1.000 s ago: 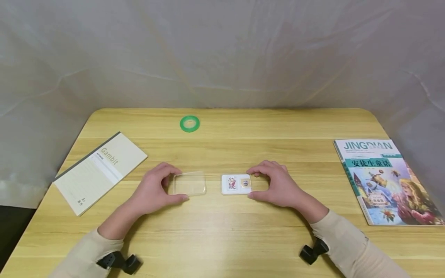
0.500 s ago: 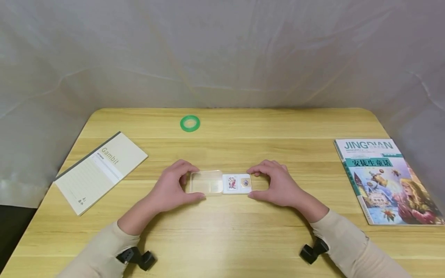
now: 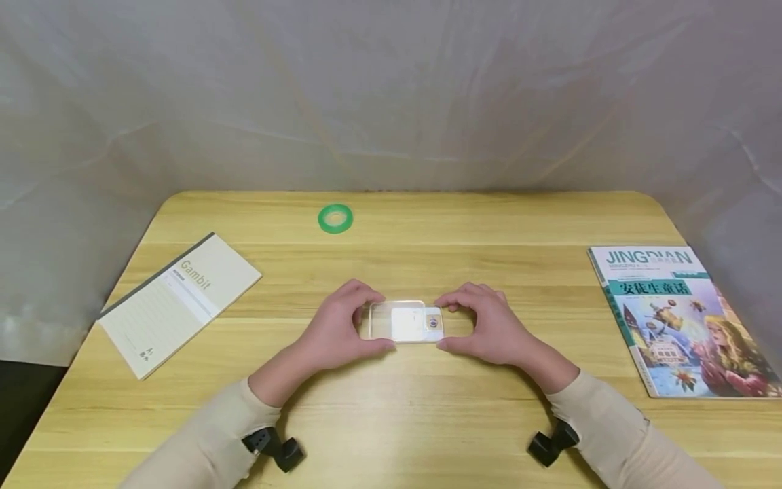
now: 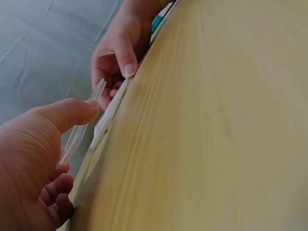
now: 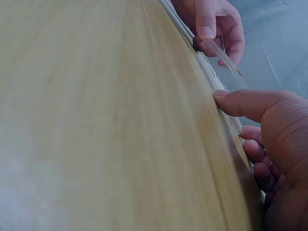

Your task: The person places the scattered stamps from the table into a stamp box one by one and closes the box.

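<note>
My left hand (image 3: 334,327) pinches a clear plastic box lid (image 3: 380,322) by its long edges, thumb on the near side and fingers on the far side. In the left wrist view the lid (image 4: 79,134) tilts above a flat white box base (image 4: 111,111). Seen from the head, the lid overlaps the left part of that base (image 3: 432,336), which lies on the table. A glare hides the playing-card picture there, while a gold-coloured card with a dark emblem (image 3: 434,322) shows at the right. My right hand (image 3: 489,327) grips the base's right end between thumb and fingers.
A green roll of tape (image 3: 335,210) lies toward the back of the wooden table (image 3: 391,421). At the left is a cream Gambit notebook (image 3: 183,299), at the right a colourful storybook (image 3: 681,326). Grey cloth (image 3: 391,95) hangs behind the table.
My left hand has carried the clear lid rightward, from apart on the left to partly over the white base. The right hand has stayed in place on the base.
</note>
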